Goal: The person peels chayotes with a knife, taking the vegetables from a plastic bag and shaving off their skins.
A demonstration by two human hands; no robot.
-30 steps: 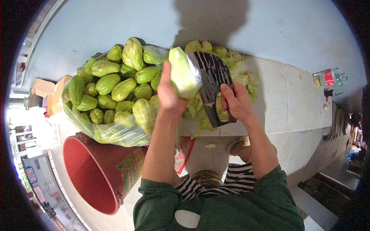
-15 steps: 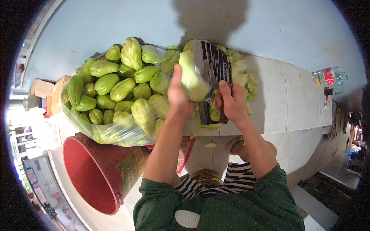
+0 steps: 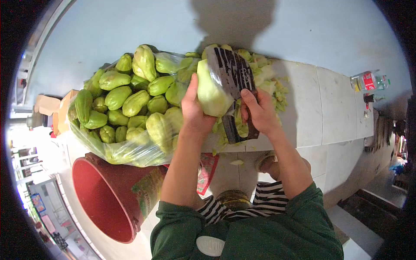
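Observation:
My left hand is closed around a pale, largely peeled chayote, its thumb up along the near side. My right hand grips a broad, dark-bladed cleaver, with the thumb pressed on the blade. The blade lies against the chayote's right side, and its wet face shows light streaks. Part of the grip is hidden by my fingers. Left of my hands, a clear plastic bag holds many green, unpeeled chayotes. Behind the cleaver and to its right lie pale green peelings.
The work rests on a pale tiled ledge along a bluish wall. A red bucket lies tipped on its side at lower left. Plastic bottles stand at the far right. A cardboard box is at left.
Both hands, with the chayote and cleaver, have shifted slightly left. The cleaver's top has tilted left, covering more of the chayote's upper right side.

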